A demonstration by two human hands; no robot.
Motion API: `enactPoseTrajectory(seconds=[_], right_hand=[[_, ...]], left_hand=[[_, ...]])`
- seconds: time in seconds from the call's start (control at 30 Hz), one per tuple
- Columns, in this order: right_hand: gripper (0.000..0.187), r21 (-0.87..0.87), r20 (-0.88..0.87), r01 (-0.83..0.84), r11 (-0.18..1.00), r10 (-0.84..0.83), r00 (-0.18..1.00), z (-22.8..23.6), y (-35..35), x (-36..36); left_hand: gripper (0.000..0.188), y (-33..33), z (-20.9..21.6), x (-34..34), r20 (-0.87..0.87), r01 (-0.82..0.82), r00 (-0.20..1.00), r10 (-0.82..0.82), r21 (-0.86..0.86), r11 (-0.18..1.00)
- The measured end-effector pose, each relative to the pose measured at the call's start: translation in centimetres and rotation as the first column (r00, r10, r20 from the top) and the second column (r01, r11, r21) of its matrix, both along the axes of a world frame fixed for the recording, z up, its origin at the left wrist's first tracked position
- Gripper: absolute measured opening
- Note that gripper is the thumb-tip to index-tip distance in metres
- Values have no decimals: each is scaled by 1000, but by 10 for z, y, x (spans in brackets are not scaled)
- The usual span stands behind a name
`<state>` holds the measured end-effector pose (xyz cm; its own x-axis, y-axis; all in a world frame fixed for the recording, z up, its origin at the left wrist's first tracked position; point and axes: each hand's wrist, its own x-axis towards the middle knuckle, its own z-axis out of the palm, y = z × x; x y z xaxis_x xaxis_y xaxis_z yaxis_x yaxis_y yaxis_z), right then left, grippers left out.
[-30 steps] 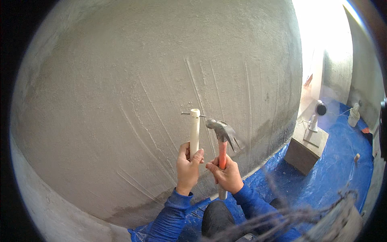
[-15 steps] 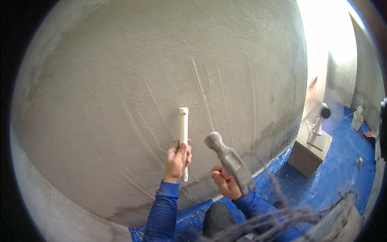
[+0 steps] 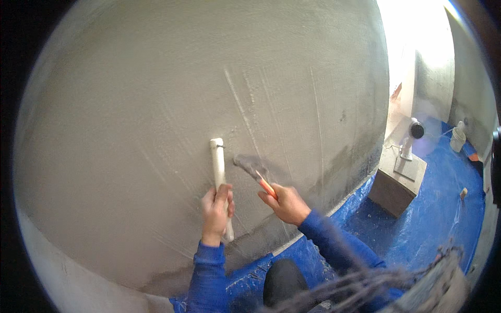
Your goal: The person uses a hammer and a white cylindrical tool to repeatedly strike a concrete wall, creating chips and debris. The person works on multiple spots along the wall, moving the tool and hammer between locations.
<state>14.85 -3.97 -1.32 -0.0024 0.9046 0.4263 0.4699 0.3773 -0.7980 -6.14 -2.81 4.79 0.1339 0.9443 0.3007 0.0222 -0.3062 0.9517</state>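
Observation:
My left hand is wrapped round the lower half of a white tube, held nearly upright before the grey plastered wall. A small dark nail-like piece sits near the tube's upper end. My right hand grips a hammer by its orange handle. Its head is smeared by motion, just right of the tube's upper part with a gap between them. Thin raised streaks run down the wall behind.
Blue sheeting covers the floor. To the right stands a pale box with a white-stemmed device with a round black head on it. A white bucket stands farther back. Blurred grey strands cross the lower right.
The hammer has swung up and left, from beside my right wrist toward the tube. My right hand has turned and risen. The tube has tilted slightly, and the whole view has shifted.

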Motion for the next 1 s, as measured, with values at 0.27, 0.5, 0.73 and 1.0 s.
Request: enactPoseTrajectory(seconds=[0.27,0.5,0.73,1.0], right_hand=[[38,-372,295,45,927,72,953,25,-72,169],[39,-798,330,389,460,-206,921,21,-306,244],[62,-938,302,169,-303,-473,828,50,-613,133],[51,-889,394,-125,-441,-874,284,167,-782,-39]], left_hand=[[23,-29,51,12,-356,4,928,-114,-297,955],[29,-115,-16,32,-633,69,579,-515,-591,804],[35,-153,58,49,-676,184,73,-733,-713,677],[33,-176,119,219,-663,521,-260,-702,-709,476]])
